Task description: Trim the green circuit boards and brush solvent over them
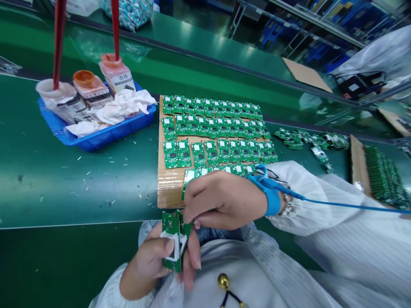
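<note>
Left hand point(153, 256): clamped on circuit boards point(176, 240), just off near edge of counter point(122, 201).
Right hand point(221, 199): curled at their upper ends; closure unclear.
Board edges: best pinched lightly, clear of cardboard point(171, 194) corner.

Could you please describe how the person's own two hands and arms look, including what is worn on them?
Both hands, left and right, are without gloves. The left sleeve and right sleeve are whitish; the right one is loose, with fine ribbing. The right wrist wears a blue wrist strap with a blue cord attached, plus a silvery bracelet.
</note>
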The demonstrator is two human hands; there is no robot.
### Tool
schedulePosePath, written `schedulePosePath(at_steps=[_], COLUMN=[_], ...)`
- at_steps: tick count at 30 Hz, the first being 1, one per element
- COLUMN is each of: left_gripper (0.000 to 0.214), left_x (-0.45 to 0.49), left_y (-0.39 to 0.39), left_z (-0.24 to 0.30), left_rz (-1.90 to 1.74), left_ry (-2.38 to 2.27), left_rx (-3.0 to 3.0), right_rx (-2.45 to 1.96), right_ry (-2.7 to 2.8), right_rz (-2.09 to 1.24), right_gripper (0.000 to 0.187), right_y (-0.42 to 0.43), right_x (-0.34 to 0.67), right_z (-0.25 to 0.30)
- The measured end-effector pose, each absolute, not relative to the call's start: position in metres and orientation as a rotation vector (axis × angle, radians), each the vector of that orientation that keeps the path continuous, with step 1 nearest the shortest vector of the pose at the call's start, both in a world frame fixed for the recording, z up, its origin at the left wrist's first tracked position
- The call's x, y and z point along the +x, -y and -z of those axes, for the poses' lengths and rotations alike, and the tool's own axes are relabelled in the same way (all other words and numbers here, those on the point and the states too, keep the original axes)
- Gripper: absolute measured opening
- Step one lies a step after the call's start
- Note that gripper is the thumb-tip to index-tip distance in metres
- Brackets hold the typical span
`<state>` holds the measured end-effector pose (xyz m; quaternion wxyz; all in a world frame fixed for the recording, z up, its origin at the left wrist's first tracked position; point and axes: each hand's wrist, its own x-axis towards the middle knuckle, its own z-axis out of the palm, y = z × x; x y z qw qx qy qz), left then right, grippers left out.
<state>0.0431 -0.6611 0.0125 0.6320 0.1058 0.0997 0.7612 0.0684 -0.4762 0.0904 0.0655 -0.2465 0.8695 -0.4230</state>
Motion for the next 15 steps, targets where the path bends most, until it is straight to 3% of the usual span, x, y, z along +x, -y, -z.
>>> schedulePosePath(at_steps=[15], left_gripper=[0.039], left_x=[0.046], left_y=[0.650], left_z=[-0.038], left_rz=[-1.620], left_ry=[-0.168], left_rx=[0.183], right_rx=[-1.105], right_ry=[-2.381], right_rz=[1.124], right_gripper=[0.018], right_y=[0.473], right_x=[0.058], right_z=[-0.095])
